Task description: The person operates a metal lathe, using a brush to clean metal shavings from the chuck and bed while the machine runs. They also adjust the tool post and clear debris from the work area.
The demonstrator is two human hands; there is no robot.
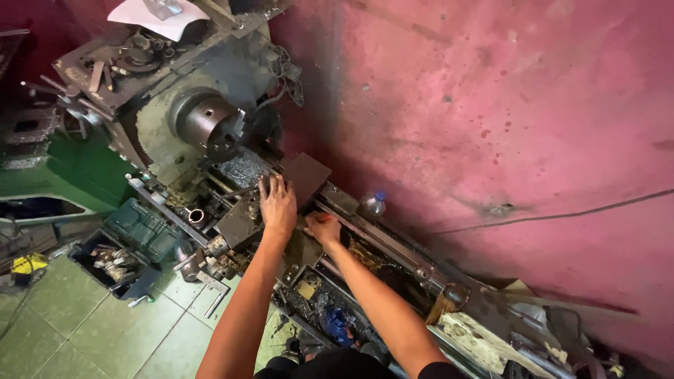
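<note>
In the head view, the left hand [278, 203] lies flat with fingers spread on the lathe carriage [242, 219], just below the chuck [210, 126]. The right hand [323, 228] is curled, fingers pressed together around something small and reddish that cannot be made out, near a dark metal plate [307, 175]. A plastic bottle [373, 205] stands by the pink wall [491, 105].

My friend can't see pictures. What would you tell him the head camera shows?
A person leans over a grimy metal lathe, left hand flat on its carriage and right hand pressed on the bed beside it. The round steel chuck sits just beyond, a small plastic bottle stands by the stained pink wall, and green floor tiles show below.
</note>
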